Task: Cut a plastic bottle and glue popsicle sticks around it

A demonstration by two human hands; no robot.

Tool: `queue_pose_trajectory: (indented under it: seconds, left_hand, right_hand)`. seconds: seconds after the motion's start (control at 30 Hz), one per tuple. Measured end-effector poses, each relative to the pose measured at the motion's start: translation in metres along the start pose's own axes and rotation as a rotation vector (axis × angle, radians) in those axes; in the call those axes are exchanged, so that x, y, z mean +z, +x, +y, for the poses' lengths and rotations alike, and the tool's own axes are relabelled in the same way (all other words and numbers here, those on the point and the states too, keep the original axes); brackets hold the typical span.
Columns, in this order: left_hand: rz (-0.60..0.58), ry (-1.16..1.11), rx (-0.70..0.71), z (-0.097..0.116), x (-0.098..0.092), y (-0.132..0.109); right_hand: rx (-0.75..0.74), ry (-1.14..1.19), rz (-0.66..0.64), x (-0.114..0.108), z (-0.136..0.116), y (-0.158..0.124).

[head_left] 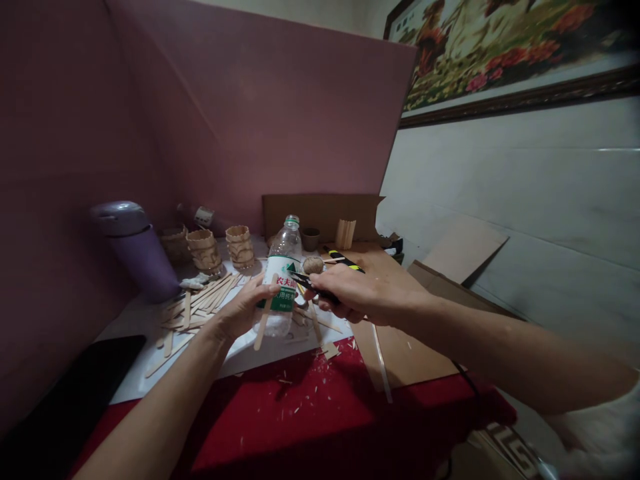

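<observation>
At frame centre my left hand [244, 312] pinches a pale flat wooden craft stick [260, 333] near-upright before a clear plastic water bottle [283, 257], apparently steadying it for the black snips [301, 278] my right hand [363, 295] grips.

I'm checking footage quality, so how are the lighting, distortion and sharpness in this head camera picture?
Head view: dim, phone at lower left nearly black; wide-angle distortion bends the picture frame; left hand with stick, right hand with clippers and bottle look fairly sharp.
</observation>
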State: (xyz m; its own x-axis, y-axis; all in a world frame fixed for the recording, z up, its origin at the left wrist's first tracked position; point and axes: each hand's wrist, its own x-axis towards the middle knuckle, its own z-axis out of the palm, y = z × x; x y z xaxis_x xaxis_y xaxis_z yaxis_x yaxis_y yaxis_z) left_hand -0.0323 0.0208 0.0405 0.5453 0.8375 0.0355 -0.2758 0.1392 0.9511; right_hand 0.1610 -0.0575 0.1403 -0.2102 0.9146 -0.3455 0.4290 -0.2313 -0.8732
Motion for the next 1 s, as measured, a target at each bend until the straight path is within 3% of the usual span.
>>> queue_pose_trajectory:
  seconds: [0.67,1.0]
  left_hand:
    - [0.064,0.081,0.011,-0.003,-0.002,0.001]
    - [0.075,0.023,0.035,-0.001,0.004,0.001]
  right_hand:
    - [0.001,-0.125,0.009,0.003,0.0,0.003]
    - [-0.027,-0.038,0.026,0.006,0.011,0.009]
